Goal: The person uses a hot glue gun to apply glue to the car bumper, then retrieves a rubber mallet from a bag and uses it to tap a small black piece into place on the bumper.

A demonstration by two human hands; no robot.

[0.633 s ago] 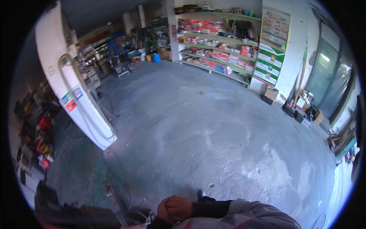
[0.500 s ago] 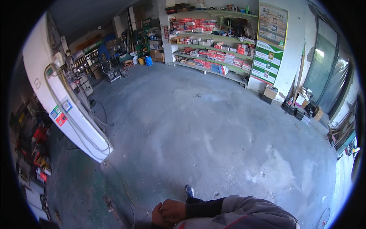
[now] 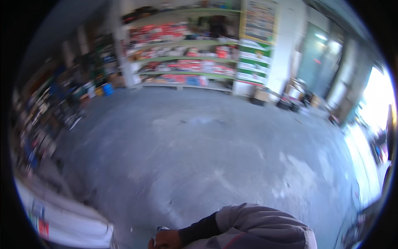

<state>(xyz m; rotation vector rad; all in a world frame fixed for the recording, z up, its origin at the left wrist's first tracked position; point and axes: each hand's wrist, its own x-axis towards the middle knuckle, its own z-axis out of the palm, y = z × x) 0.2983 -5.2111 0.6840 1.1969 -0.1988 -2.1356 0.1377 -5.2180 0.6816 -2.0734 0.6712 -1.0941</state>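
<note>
My right hand (image 3: 168,238) is at the bottom centre, just below a sneaker (image 3: 163,228), its fingers curled and partly cut off; whether anything is in it is hidden. The bit of finger or thumb (image 3: 151,244) beside it may be my left hand's; that hand is otherwise out of sight. A dark cuff and a grey sleeve cover my right forearm. A white pillar (image 3: 72,216) with coloured stickers stands low at the left, nearest to my hands.
Grey concrete floor (image 3: 207,153) stretches to shelves (image 3: 182,59) of red, white and blue boxes, beside posters (image 3: 253,62). Cartons (image 3: 260,94) stand by the right wall. Clutter (image 3: 45,120) lines the left. A bright opening (image 3: 375,95) is at far right.
The view has swung right and is blurred: the pillar has moved to the lower left, and the bright opening has appeared. My joined hands have dropped mostly below the lower edge.
</note>
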